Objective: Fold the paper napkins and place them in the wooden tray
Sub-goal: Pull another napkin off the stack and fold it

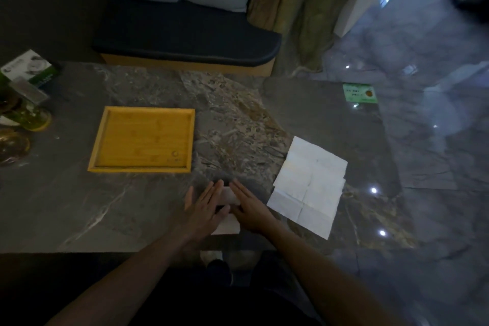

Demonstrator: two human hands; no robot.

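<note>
both hands (227,206) flat on napkin (228,225)

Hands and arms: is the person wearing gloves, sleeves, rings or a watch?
No. The left hand and right hand are bare, with no gloves. Both forearms are uncovered for all that shows, so no sleeves are in view. I see no rings, watch or bracelet, though the picture is dim and blurry.

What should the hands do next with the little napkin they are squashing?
Probably lift the small folded white paper napkin and carry it left into the empty yellow wooden tray. Both the left hand and right hand press it flat, so the fold looks finished.
</note>
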